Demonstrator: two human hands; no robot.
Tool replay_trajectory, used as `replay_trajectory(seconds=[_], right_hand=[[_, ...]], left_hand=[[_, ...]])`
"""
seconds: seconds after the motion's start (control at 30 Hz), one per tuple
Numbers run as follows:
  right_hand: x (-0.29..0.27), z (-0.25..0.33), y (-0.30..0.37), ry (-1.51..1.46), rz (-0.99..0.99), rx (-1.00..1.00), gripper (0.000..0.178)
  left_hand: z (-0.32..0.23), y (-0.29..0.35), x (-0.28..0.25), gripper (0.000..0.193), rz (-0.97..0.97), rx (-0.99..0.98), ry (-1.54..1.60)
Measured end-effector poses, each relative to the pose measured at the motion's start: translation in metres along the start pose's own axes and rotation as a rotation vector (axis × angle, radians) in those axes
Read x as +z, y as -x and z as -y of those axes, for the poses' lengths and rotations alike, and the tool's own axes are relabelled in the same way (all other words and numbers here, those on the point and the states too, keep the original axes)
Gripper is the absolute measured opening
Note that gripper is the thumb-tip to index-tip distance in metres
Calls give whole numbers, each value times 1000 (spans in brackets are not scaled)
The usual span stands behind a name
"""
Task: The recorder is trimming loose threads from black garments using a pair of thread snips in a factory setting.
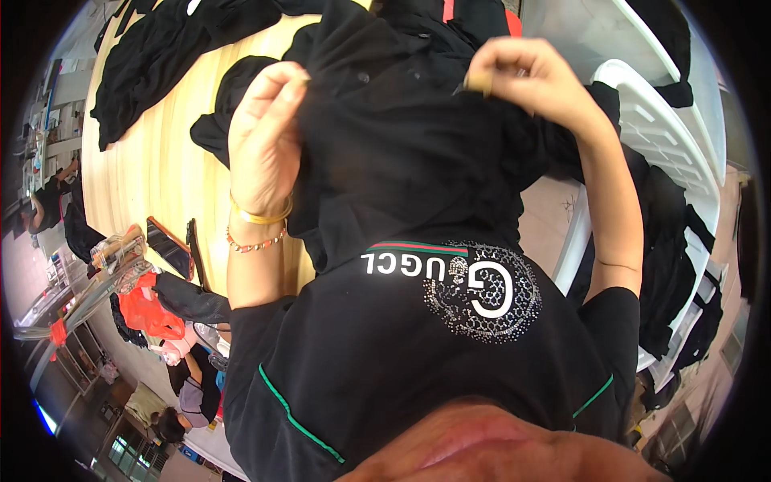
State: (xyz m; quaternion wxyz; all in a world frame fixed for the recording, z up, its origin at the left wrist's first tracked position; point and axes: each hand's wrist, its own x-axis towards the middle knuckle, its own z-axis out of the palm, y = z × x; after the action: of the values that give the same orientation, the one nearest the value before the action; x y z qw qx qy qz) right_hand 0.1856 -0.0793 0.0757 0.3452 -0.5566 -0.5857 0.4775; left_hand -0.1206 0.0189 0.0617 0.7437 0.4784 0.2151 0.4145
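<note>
A black garment [401, 161] with a few dark buttons lies spread in front of me, draped from the table down towards my body. At its left edge is my left hand [267, 132], thumb and forefinger pressed together; whatever they pinch is too small to make out. Over the garment's right side, my right hand [534, 76] is raised with its fingers curled. A small yellowish piece and a dark pointed tip show at those fingertips, blurred, and I cannot tell what they are.
Another black garment [169, 64] lies across the light wooden table [128, 177]. A dark phone-like slab [170, 247] rests near its left edge. On the right, a white plastic crate [642, 104] stands beside heaped black clothes [658, 241]. Another person [193, 394] sits at lower left.
</note>
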Motion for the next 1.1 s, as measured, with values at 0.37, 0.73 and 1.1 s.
replay_trajectory(seconds=[0.37, 0.73, 1.1], right_hand=[[40, 6, -71, 62, -132, -10, 35], [12, 9, -66, -236, 142, 164, 44], [-38, -33, -41, -464, -404, -25, 27]], left_hand=[[-1, 11, -77, 12, -417, -54, -150], [3, -21, 23, 30, -11, 675, -1300], [39, -72, 92, 26, 1, 367, -901]])
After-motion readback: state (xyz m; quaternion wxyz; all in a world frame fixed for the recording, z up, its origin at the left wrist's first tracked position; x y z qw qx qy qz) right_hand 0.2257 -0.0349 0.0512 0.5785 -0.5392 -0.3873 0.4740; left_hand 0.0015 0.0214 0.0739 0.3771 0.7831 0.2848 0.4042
